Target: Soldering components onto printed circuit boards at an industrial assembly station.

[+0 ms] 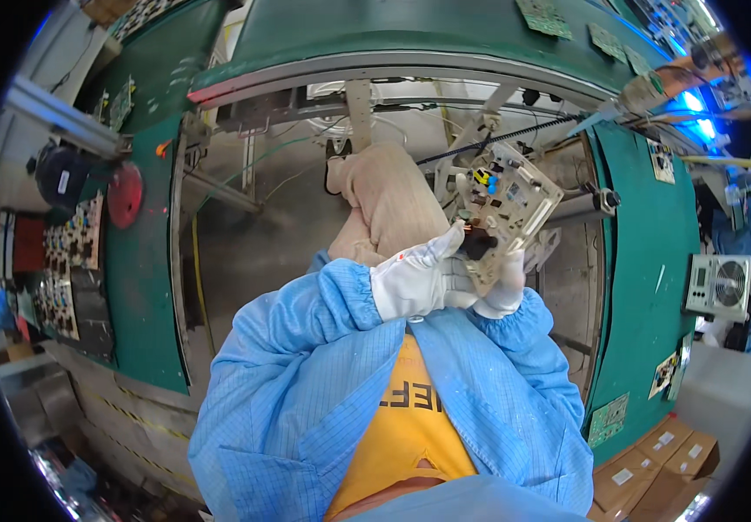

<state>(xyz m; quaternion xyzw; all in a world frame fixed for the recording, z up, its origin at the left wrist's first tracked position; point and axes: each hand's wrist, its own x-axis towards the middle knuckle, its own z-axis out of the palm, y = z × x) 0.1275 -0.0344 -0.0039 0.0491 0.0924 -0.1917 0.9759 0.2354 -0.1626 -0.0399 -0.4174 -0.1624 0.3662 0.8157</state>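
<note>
A circuit board in a pale tray-like frame [519, 196] is held tilted above my lap. Yellow, blue and dark components stand on it. My left hand [419, 280], in a white glove, reaches across to the board's near left corner. Its thumb lies by a dark component [478, 244], and its other fingers run along the near edge, partly hidden. Also gloved in white, my right hand [504, 291] grips the near right edge. Its fingers are mostly hidden behind the board.
Green-topped benches run along the left [145, 296], right [645, 296] and far side [375, 35]. Circuit boards lie on them, including a green one [609, 419] at near right. A white fan unit [718, 285] stands at right, above cardboard boxes [654, 461]. A red disc [126, 195] is at left.
</note>
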